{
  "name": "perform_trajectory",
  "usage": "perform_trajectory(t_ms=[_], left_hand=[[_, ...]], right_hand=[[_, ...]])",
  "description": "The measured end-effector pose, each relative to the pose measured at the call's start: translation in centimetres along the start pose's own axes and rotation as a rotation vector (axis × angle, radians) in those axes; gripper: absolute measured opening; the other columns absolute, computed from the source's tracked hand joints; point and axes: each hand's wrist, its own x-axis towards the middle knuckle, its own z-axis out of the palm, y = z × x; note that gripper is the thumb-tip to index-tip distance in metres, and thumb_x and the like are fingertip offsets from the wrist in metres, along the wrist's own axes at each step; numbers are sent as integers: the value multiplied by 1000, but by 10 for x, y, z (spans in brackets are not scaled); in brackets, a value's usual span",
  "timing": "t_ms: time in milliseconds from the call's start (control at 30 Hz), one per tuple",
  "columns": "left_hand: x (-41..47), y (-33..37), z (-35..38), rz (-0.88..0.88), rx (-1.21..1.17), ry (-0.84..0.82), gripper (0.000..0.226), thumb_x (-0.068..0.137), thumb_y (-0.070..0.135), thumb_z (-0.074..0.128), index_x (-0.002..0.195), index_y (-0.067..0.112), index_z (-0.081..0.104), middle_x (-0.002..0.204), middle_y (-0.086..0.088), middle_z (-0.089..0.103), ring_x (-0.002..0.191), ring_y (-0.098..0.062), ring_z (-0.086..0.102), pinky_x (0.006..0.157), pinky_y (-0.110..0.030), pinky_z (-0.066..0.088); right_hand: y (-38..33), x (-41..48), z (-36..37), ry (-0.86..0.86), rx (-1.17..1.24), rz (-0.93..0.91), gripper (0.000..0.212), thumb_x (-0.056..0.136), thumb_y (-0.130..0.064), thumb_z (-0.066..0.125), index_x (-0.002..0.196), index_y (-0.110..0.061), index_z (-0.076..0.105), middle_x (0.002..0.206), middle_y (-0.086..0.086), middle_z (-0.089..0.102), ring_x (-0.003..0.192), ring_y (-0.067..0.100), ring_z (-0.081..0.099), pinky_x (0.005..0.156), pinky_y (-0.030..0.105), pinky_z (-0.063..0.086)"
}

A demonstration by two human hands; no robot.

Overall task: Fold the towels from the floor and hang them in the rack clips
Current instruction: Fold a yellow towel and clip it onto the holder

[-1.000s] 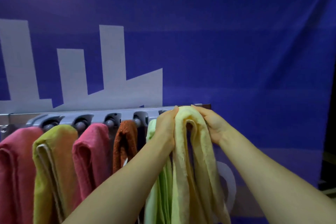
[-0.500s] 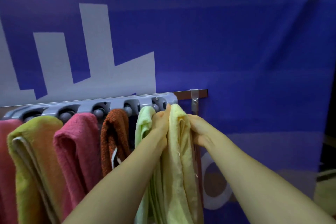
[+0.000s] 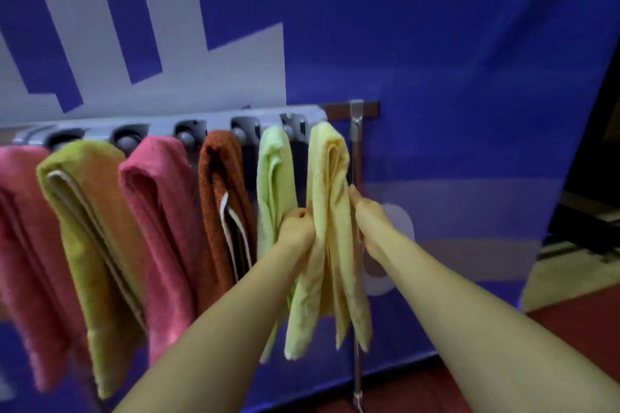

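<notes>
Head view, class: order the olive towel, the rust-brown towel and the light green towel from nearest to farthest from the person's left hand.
1. The light green towel, just beside the left hand, which grips the yellow towel.
2. The rust-brown towel, one place further left.
3. The olive towel, far left.

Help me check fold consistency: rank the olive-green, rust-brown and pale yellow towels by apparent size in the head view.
1. olive-green towel, clearly largest.
2. pale yellow towel.
3. rust-brown towel; its lower end is hidden, so 2 versus 3 is unsure.
</notes>
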Motion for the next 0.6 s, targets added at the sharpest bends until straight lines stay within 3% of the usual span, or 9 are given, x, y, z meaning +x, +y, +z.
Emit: perform_trajectory(t_ms=[67,100,167,200,300,400,500,600], left_hand=[[-13,-32,-2,-27,75,-15,27,92,28,51,96,6,67,95,-13,69,90,-26,65,87,-35,53],[-22,-51,-2,-36,113,-31,26,91,23,52,85,4,67,78,-11,70,76,-21,65,73,-28,54],[-47,-110,-2,-132,180,-104,27,90,15,53,64,9,61,39,2,55,47,-14,50,46,-21,37],[-56,-138,-3,-181,211,-120,29,90,13,52,61,13,57,33,3,48,46,-17,44,46,-22,29],[-79,-229,-5,-306,291,-147,34,89,13,51,56,14,47,57,-9,51,64,-23,47,63,-30,38],[-102,-294,-8,-402,359,-198,33,89,11,51,56,13,48,68,-17,53,72,-24,52,77,-36,47],[-122,-364,-9,-495,377,-216,35,87,9,51,53,12,48,62,-12,49,72,-22,49,68,-26,39],[-144,-428,-11,-581,380,-261,31,82,10,55,52,15,45,64,-10,46,69,-19,44,59,-23,37]], right_hand=[[32,-16,-7,74,-116,34,56,93,-52,36,117,-7,59,115,14,65,109,32,59,101,43,45],[55,-29,-11,103,-176,64,57,94,-51,34,117,-5,58,117,17,64,111,33,59,101,43,44],[124,-52,-19,116,-309,144,59,95,-50,32,111,-2,61,118,23,63,109,35,59,98,43,46],[154,-59,-23,121,-337,175,58,95,-48,33,102,0,64,116,26,63,106,35,60,96,44,46],[245,-88,-35,91,-399,302,56,95,-45,36,98,4,62,114,30,62,103,38,60,94,46,45],[316,-109,-38,89,-474,344,44,94,-43,40,66,-11,53,101,30,65,82,28,53,85,43,47],[388,-137,-37,70,-585,412,46,94,-37,44,53,-17,38,70,18,53,76,25,46,68,34,35],[456,-164,-38,16,-688,514,43,94,-30,48,55,-14,38,68,12,45,75,21,44,66,26,27]])
